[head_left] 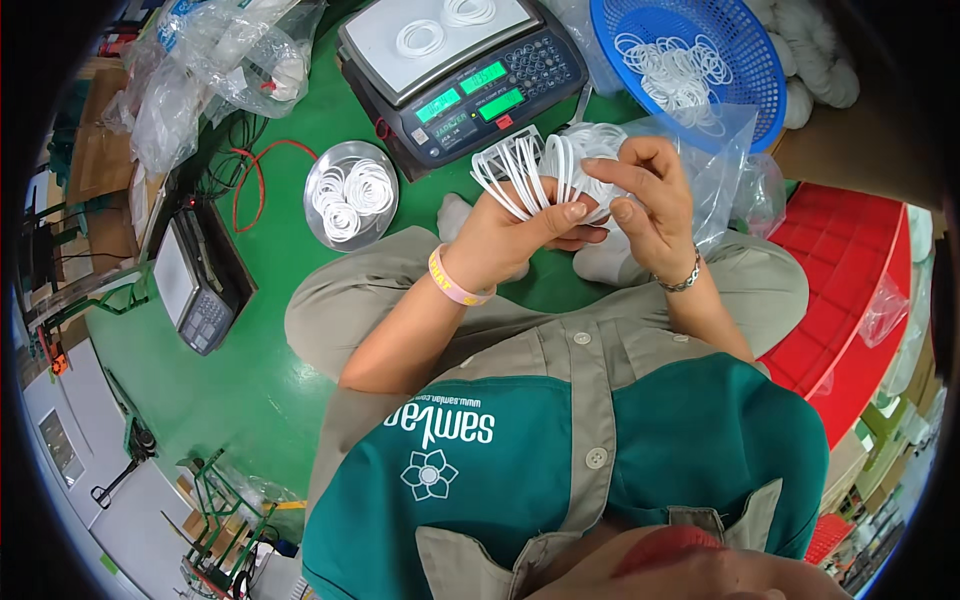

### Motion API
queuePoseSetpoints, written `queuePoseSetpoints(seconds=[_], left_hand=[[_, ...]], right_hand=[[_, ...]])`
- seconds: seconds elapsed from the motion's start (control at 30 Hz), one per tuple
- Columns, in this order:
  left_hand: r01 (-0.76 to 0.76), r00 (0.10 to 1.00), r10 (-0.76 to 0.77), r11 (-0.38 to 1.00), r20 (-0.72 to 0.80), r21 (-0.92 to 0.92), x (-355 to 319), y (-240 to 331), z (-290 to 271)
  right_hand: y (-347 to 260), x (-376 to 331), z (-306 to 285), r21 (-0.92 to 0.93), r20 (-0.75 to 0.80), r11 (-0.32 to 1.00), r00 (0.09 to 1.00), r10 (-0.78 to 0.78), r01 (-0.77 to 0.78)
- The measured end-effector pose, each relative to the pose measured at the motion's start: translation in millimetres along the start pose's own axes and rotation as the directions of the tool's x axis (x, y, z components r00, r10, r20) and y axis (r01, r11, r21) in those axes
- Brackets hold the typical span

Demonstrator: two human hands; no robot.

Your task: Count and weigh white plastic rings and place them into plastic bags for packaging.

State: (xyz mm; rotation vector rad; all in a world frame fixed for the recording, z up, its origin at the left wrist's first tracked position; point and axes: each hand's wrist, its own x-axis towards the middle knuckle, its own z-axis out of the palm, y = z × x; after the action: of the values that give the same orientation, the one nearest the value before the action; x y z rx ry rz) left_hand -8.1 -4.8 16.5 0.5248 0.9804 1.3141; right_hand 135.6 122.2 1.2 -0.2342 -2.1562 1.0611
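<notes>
A bunch of thin white rings (530,172) spans the space between my two hands, over my crossed legs. My left hand (515,228) is closed around the bunch's lower side, thumb laid across it. On the right end, the curled fingers of my right hand (650,200) grip the rings with index finger and thumb. Just beyond stands a counting scale (470,95) with lit green displays; two coils of white rings (420,38) lie on its pan. A round metal dish (385,222) to the left holds several more coils.
At far right, a blue plastic basket (770,80) contains loose white rings. A clear plastic bag (725,170) lies beside my right hand. A second scale (200,285) sits on the green floor (270,400) at left, near a red cable (262,185). Red crates (835,270) stand right.
</notes>
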Motion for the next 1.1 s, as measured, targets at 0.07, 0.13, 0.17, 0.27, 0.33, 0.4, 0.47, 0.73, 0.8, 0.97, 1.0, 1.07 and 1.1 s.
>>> queuePoseSetpoints(seconds=[0.07, 0.13, 0.17, 0.27, 0.33, 0.4, 0.47, 0.73, 0.8, 0.97, 1.0, 1.07, 1.1], left_hand=[[0.013, 1.0, -0.013, 0.999, 0.007, 0.036, -0.3, 0.3, -0.5], [0.003, 1.0, -0.002, 1.0, 0.021, -0.023, 0.0, -0.7, -0.2], [0.004, 1.0, -0.003, 0.999, 0.026, -0.05, 0.4, -1.7, 0.2], [-0.002, 0.998, 0.003, 1.0, 0.055, -0.029, 0.3, -2.6, -0.5], [0.01, 0.998, -0.009, 1.0, 0.054, -0.019, 0.5, -2.6, -1.1], [0.01, 0.999, -0.009, 1.0, 0.054, -0.009, 0.5, -2.1, -1.4], [-0.008, 0.998, 0.009, 1.0, 0.056, -0.007, 0.4, -1.7, -1.5], [0.009, 0.998, -0.008, 1.0, 0.061, -0.022, 0.3, -4.3, -2.6], [0.005, 0.998, -0.003, 1.0, 0.066, -0.026, 0.4, -5.3, -3.0], [-0.003, 0.998, 0.004, 1.0, 0.061, -0.009, 1.1, -6.6, -3.1], [-0.001, 0.998, 0.002, 1.0, 0.057, -0.012, 1.0, -6.8, -2.9], [0.003, 0.999, -0.002, 1.0, 0.05, -0.031, 0.8, -6.7, -2.6], [-0.001, 0.999, 0.003, 0.999, 0.052, -0.033, 0.7, -6.5, -2.5]], right_hand=[[1.6, 0.4, 1.5, 0.003, -0.056, 1.0, 0.998, -0.012, 0.013], [2.8, 1.3, 1.9, 0.018, -0.058, 0.999, 0.998, -0.028, 0.029], [3.4, 2.0, 1.5, 0.027, -0.026, 0.999, 0.999, -0.029, 0.03], [1.0, 2.0, 0.7, 0.032, 0.019, 0.999, 1.0, -0.013, 0.013], [-1.6, 1.4, 0.3, 0.035, 0.031, 0.999, 0.999, 0.007, -0.008], [-3.8, 0.5, 0.6, 0.036, 0.059, 0.998, 0.997, 0.042, -0.044], [-4.5, 0.0, 1.2, 0.04, 0.039, 0.999, 0.999, 0.036, -0.038], [1.5, 1.3, 3.9, 0.018, -0.029, 0.999, 0.998, -0.05, 0.051], [1.3, 0.8, 3.9, 0.024, -0.008, 0.998, 0.998, -0.054, 0.055], [-0.1, -0.6, 3.1, 0.075, 0.04, 0.997, 0.999, -0.012, 0.009], [-0.1, -0.8, 3.2, 0.081, 0.027, 0.997, 1.0, -0.006, 0.004], [0.3, -1.2, 3.2, 0.086, 0.02, 0.996, 1.0, -0.009, 0.007], [0.5, -1.5, 3.1, 0.092, 0.014, 0.996, 1.0, -0.005, 0.004]])
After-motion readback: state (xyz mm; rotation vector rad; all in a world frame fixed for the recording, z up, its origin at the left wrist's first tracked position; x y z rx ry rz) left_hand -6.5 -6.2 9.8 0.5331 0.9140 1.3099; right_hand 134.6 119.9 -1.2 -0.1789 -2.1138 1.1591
